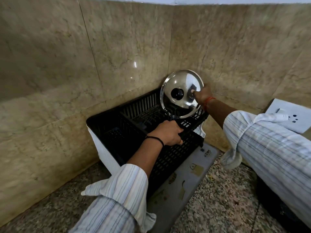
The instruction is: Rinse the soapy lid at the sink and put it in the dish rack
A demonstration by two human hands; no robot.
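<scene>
A shiny steel lid [181, 83] with a black knob stands on edge at the far right corner of the black plastic dish rack [138, 106], leaning toward the corner of the wall. My right hand [202, 95] grips the lid's right rim, thumb on its face. My left hand [168, 134] is closed around the rack's near right rim. The lid's lower edge sits inside the rack, partly hidden by the slats.
The rack rests on a white drip tray [106, 158] over a printed grey mat [188, 179] on a speckled stone counter. Beige marble walls close in at the back and right. A white wall socket [291, 117] is at the right.
</scene>
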